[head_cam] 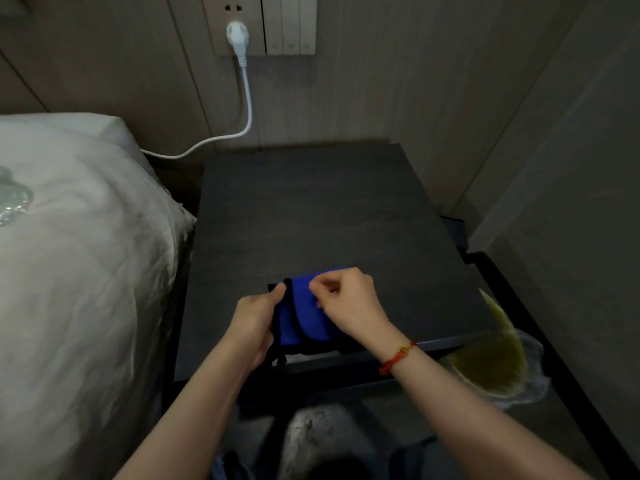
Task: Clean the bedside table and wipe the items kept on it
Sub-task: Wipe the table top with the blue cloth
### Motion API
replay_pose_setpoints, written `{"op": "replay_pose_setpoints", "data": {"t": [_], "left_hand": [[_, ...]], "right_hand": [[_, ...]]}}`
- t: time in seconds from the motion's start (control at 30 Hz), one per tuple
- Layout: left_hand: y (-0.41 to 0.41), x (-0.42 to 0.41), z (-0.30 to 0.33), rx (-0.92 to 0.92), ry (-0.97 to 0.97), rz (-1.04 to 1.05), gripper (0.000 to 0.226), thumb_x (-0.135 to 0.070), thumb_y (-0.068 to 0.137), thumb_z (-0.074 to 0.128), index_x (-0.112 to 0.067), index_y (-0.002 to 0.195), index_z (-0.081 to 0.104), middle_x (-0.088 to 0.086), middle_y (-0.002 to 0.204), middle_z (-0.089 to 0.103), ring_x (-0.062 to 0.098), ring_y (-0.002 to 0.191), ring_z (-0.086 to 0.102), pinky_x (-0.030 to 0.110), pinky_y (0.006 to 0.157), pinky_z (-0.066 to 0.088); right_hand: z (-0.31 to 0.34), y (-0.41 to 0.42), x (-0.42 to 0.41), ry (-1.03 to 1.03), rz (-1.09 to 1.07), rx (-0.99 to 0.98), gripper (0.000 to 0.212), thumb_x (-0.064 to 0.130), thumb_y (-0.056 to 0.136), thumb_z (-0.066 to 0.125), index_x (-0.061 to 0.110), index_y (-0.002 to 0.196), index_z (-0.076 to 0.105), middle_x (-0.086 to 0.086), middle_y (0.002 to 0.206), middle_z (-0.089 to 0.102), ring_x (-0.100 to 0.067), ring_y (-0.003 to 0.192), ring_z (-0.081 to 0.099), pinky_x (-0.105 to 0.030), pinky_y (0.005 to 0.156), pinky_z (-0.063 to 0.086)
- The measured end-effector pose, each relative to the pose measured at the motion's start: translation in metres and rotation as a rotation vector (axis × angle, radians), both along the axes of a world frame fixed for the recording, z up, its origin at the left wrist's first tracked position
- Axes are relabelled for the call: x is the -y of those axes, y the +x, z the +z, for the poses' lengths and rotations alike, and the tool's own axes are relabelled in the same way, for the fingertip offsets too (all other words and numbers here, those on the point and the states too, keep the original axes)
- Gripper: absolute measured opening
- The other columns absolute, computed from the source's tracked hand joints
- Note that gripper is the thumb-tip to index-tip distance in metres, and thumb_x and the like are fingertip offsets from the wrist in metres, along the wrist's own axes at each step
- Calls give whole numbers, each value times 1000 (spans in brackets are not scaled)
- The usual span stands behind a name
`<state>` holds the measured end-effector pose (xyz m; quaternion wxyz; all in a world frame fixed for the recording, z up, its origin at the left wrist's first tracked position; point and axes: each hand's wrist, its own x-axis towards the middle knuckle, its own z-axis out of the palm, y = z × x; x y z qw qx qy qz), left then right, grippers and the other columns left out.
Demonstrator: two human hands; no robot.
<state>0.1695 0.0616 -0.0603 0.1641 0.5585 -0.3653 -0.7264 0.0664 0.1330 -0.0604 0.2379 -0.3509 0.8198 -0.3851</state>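
Both forearms reach in from the near edge, left hand point(254, 318) pinched shut on the left side of a blue cloth point(304, 315), right hand point(346, 299) nipping its top fold, cloth resting at the near edge of the dark bedside table point(311, 209).

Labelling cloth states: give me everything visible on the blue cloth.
The blue cloth is bright blue with a dark, near-black edge or underside, and looks like soft fabric. It is folded or bunched into a compact bundle with a curved fold across its top. It sits at the near edge of the dark bedside table, centred. The left hand grips its left side; the right hand pinches its upper right. A dark bit hangs below the bundle at the table's edge.
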Motion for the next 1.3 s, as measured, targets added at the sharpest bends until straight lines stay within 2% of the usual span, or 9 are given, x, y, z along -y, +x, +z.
{"op": "replay_pose_setpoints", "data": {"t": [0.1,0.2,0.27,0.4,0.7,0.93,1.03,1.17,1.3], "left_hand": [[4,-1,-3,243,-311,-185,35,-16,81,70,5,109,64,12,97,69,26,88,66,38,85,54],[3,-3,0,460,-539,-317,46,-7,77,72,-3,120,59,7,101,64,16,89,56,24,78,43],[-3,-2,2,481,-526,-299,48,-2,78,69,-2,124,55,12,112,63,16,91,53,25,76,41],[-26,7,6,439,-477,-283,45,2,80,65,-3,124,55,7,102,61,15,88,53,27,75,44],[-158,17,4,307,-507,-284,48,-3,80,69,-3,125,55,14,126,59,28,116,57,32,91,47],[-204,19,-7,344,-555,-304,22,-1,82,64,-6,103,62,11,113,63,22,99,61,22,73,44],[-203,18,-10,377,-588,-323,17,-2,83,63,-16,79,55,10,106,64,13,77,53,22,67,43],[-198,16,-2,383,-640,-301,29,-5,85,60,-7,113,54,12,116,59,23,100,59,31,75,50],[-188,22,16,358,-643,-234,33,-4,86,53,-7,119,53,13,123,56,28,109,57,38,89,52]], "right_hand": [[0,-17,-13,163,-100,-346,22,23,89,54,7,102,63,-10,103,63,-24,94,60,-24,71,40],[-4,-28,-20,366,-51,-320,23,27,89,55,5,93,61,-12,102,59,-26,91,59,-31,70,44],[-9,-29,-20,382,-16,-226,19,25,89,56,6,87,61,-11,98,62,-23,85,59,-29,67,43],[-9,-44,-15,310,-93,-173,19,17,87,50,3,83,64,-15,95,65,-30,87,62,-31,70,45],[11,-171,4,272,-314,-165,15,7,83,55,-1,78,66,-24,98,66,-36,97,62,-31,78,46],[4,-203,1,293,-344,-192,30,3,85,53,10,56,48,-23,93,65,-33,90,61,-34,75,47],[0,-200,0,314,-342,-228,15,6,88,51,2,74,56,-22,97,63,-30,85,59,-30,69,42],[3,-188,4,337,-301,-432,24,7,92,42,1,113,52,-21,111,57,-34,100,56,-38,76,47],[20,-171,20,235,-228,-416,26,10,91,41,9,112,57,-17,113,58,-34,101,57,-41,81,50]]}}
